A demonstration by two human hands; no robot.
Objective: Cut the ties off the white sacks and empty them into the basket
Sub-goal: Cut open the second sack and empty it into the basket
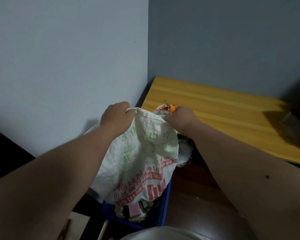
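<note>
1. Now gripping one white sack (142,158) by its upper hem: left hand (117,116) curled round the left corner, right hand (181,117) pinching the right corner.
2. Also holding, in the right hand, a small orange-handled cutter (171,108) with a red tie (158,109) trailing beside it; hard to tell whether the tie is fully severed.
3. Hanging upside down below both hands, the sack with its printed red and green lettering inverted and its lower end reaching into the blue basket (160,217).
4. Judging from that, emptying in progress: tie apparently already dealt with for this sack, contents dropping or already dropped.
5. Showing under the sack's mouth, inside the basket, several small packets or blocks (134,209), pink and pale among them; too crowded to count.
6. Lying just below the right hand, between it and the floor, a second whitish woven bundle (184,154), possibly another sack waiting; impossible to confirm.
7. Counting: two hands, one sack clearly in hand, one basket, one cutter, one red tie, one yellow tabletop (223,115) beyond the right hand.
8. Remaining, as a judgement: shaking this sack fully out, setting it aside, then repeating for any other sack.
</note>
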